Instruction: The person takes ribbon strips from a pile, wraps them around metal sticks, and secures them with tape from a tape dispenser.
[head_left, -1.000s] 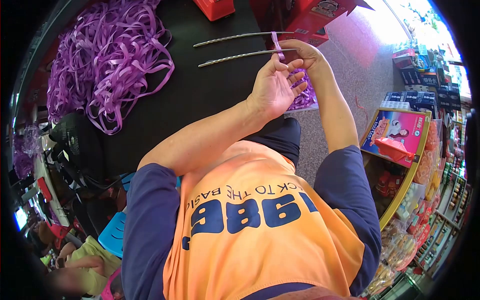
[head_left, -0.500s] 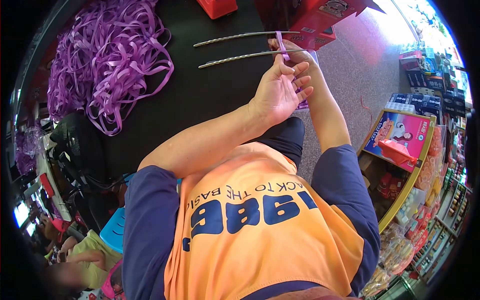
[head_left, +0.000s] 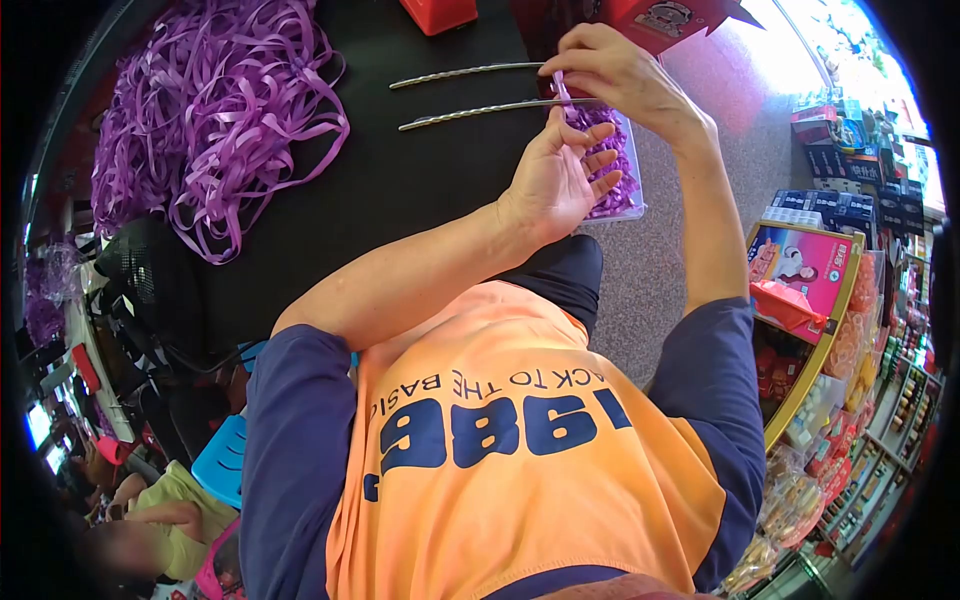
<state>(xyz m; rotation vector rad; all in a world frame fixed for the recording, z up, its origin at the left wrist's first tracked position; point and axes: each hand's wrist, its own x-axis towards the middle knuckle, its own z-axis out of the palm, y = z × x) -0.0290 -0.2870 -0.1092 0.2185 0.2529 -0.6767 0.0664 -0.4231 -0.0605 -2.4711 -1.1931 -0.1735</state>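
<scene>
Two twisted metal rods (head_left: pixel 470 117) jut out side by side over the dark table, with a narrow purple ribbon (head_left: pixel 561 90) spanning them. My left hand (head_left: pixel 560 180) is palm up, thumb and index finger closed on the ribbon at the nearer rod, other fingers loosely spread. Over the farther rod, my right hand (head_left: pixel 630 80) is bent down, its fingertips pinched together at the ribbon's upper part. Its palm hides the right ends of the rods. Below both hands is a clear plastic tub (head_left: pixel 636 212) full of small purple ribbon pieces (head_left: pixel 620 170).
A big tangled heap of purple ribbon (head_left: pixel 215 120) lies on the black table (head_left: pixel 400 200). A red container (head_left: pixel 440 12) and a red box (head_left: pixel 670 20) are at the far side. Goods shelves line the right. Lower left are a blue stool (head_left: pixel 222 462) and another person (head_left: pixel 180 510).
My right hand has risen from behind the rods to above the farther one, its fingertips now at the ribbon. More of the tub shows. My left hand has stayed in place.
</scene>
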